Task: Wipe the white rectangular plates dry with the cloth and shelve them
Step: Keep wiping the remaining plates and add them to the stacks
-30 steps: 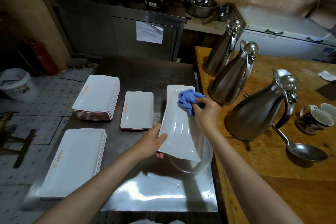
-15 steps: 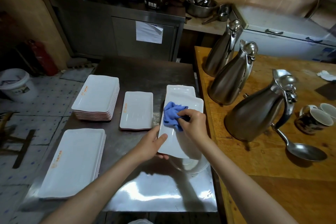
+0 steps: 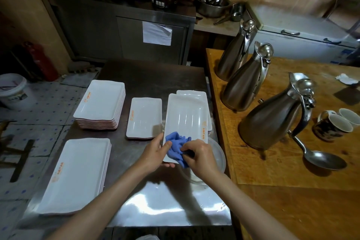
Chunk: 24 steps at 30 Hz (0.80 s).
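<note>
I hold a white rectangular plate above the steel table, its near end toward me. My left hand grips the plate's near left corner, thumb on top. My right hand clutches a crumpled blue cloth and presses it on the plate's near end. Beneath the held plate lies a small stack of like plates. Other white plates sit on the table: a tall stack at the back left, a low stack at the front left, and a small stack in the middle.
A clear round bowl sits under my right hand at the table's right edge. On the wooden counter to the right stand three steel jugs, a ladle and mugs. A white bucket stands on the floor at left.
My right hand has drawn the cloth down the plate from its far end to its near end. The plate has tipped flatter and shifted a little away from me.
</note>
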{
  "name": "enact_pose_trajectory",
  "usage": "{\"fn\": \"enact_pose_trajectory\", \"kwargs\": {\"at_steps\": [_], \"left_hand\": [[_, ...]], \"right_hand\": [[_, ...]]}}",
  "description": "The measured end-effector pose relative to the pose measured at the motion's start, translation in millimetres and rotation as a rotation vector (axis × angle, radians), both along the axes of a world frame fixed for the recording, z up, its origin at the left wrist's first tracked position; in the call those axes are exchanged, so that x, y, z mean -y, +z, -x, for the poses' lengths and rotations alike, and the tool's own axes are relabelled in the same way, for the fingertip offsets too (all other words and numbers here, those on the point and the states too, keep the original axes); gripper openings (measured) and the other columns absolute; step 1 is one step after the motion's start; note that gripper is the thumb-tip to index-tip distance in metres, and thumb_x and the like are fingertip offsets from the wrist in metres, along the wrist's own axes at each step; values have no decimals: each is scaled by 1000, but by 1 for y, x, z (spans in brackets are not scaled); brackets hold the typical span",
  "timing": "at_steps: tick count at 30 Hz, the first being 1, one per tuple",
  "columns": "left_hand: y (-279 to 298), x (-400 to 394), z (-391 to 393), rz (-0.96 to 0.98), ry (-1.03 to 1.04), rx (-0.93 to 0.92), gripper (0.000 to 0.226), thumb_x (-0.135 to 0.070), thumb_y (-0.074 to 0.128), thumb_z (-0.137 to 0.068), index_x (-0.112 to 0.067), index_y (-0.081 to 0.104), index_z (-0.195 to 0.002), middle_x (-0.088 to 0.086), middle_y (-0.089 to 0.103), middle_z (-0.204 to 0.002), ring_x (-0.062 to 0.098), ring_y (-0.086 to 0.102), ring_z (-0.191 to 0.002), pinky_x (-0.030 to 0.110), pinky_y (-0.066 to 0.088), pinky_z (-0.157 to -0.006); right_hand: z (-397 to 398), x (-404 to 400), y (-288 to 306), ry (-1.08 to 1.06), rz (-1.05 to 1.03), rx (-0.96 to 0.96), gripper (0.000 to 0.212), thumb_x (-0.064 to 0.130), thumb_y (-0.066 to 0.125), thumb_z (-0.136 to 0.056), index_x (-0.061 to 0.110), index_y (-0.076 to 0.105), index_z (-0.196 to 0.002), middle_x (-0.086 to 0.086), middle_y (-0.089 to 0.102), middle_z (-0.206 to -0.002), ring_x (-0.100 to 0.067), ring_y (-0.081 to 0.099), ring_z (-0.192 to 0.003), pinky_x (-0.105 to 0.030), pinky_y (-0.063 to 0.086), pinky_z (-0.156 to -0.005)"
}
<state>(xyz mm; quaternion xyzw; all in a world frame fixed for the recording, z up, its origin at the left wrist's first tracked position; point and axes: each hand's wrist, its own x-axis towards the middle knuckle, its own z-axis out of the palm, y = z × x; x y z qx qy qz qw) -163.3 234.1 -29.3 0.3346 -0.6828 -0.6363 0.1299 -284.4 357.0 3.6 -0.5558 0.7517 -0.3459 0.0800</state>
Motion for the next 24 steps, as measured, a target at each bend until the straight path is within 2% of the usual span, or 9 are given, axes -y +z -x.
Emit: {"fn": "enact_pose_trajectory", "kwargs": {"at_steps": [4, 8, 12, 14, 16, 17, 19, 22, 24], "left_hand": [[0, -1, -2, 0, 4, 12, 14, -32, 49, -97, -27, 55, -109, 3, 65, -111, 22, 66, -101, 54, 53, -85], [3, -5, -1, 73, 16, 28, 23, -27, 47, -99, -10, 56, -111, 8, 66, -108, 20, 64, -101, 41, 53, -89], [7, -7, -4, 65, 47, 34, 27, -31, 47, -98, -9, 55, -111, 17, 64, -106, 32, 62, -101, 47, 53, -87], [9, -6, -4, 14, 54, 21, 23, -35, 47, -97, -18, 55, -110, 17, 64, -103, 37, 64, -91, 51, 56, -77], [13, -6, -5, -58, 81, 7, 18, -28, 45, -99, -23, 52, -115, 14, 66, -99, 31, 68, -72, 40, 59, -61], [14, -6, -5, -90, 90, -2, 20, -24, 44, -100, -23, 50, -119, 13, 67, -98, 27, 69, -66, 34, 58, -56], [15, -6, -5, -101, 98, -15, 23, -21, 43, -100, -23, 48, -122, 9, 67, -100, 25, 69, -66, 34, 59, -56], [15, -4, -6, -80, 109, -31, 21, -21, 43, -101, -25, 48, -121, 7, 65, -106, 25, 70, -76, 43, 60, -64], [14, -3, -5, -67, 102, -33, 23, -22, 43, -100, -25, 47, -122, 8, 65, -108, 25, 70, -78, 43, 60, -63]], "right_hand": [[-1, -5, -1, 17, -33, -33, 9, 3, 73, -68, 11, 72, -73, -5, 68, -69, -18, 60, -65, -9, 34, -64], [0, -6, 2, 31, -31, -46, 10, 4, 74, -66, 12, 72, -72, -3, 68, -68, -11, 55, -64, -1, 34, -63], [8, -7, -2, 8, -46, -56, 8, 4, 72, -66, 11, 70, -69, -5, 65, -64, -17, 56, -62, -14, 38, -59], [14, -10, -2, -8, -32, -80, 8, 4, 70, -69, 11, 68, -67, -3, 62, -62, -16, 53, -61, -23, 42, -57], [20, -12, 0, -17, 2, -131, 8, 6, 67, -71, 12, 66, -66, -1, 61, -63, -14, 51, -63, -25, 44, -58], [22, -12, 0, -30, 9, -141, 8, 7, 67, -72, 13, 66, -68, 1, 62, -66, -14, 51, -67, -25, 45, -61], [22, -14, 2, -108, 17, -108, 7, 14, 69, -75, 16, 71, -81, 5, 65, -83, -12, 51, -84, -17, 43, -72], [14, -16, 11, -222, 16, 34, 35, 37, 52, -84, 16, 67, -108, 7, 58, -104, -2, 43, -98, -8, 35, -80], [12, -12, 15, -279, -17, 66, 44, 39, 43, -88, 16, 58, -123, 3, 56, -114, -1, 40, -103, -12, 37, -85]]}}
